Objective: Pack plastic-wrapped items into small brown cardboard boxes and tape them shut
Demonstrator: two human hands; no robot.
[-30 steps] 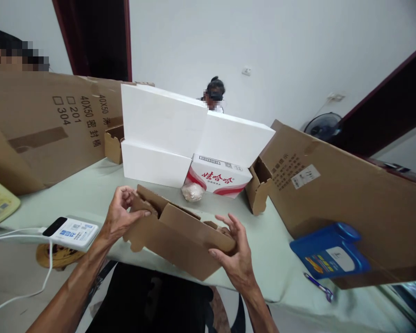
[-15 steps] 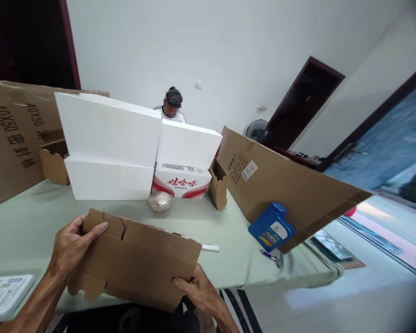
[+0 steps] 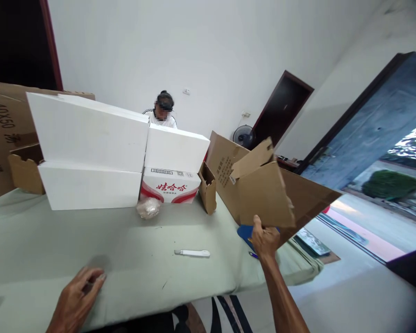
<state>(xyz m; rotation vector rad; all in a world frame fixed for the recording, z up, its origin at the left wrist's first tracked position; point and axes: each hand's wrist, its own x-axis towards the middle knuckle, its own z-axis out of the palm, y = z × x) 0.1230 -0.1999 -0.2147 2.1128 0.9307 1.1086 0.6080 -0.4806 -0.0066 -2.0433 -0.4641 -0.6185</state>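
My right hand [image 3: 265, 238] grips the lower edge of a brown cardboard piece [image 3: 263, 194], raised over the right end of the table. Its top flap [image 3: 254, 159] sticks up. Behind it, a blue plastic bottle [image 3: 244, 233] is mostly covered, and the tip of a purple pen [image 3: 253, 255] shows beside my wrist. Low on the left, my left hand [image 3: 78, 296] hovers at the table, fingers loosely curled with a gap to the thumb, holding nothing. A white utility knife [image 3: 192, 253] lies on the tablecloth between my hands.
White boxes [image 3: 90, 134] are stacked at the back, beside a red-and-white printed carton [image 3: 169, 187]. A crumpled clear plastic bundle [image 3: 149, 208] sits before them. Small open cardboard boxes [image 3: 208, 189] flank the stack. Large cardboard panels [image 3: 222, 162] stand at both sides. Another person [image 3: 163, 108] is behind.
The cardboard piece went from both hands, low in front of me, up and right in my right hand alone. My left hand let go. The utility knife is now fully uncovered.
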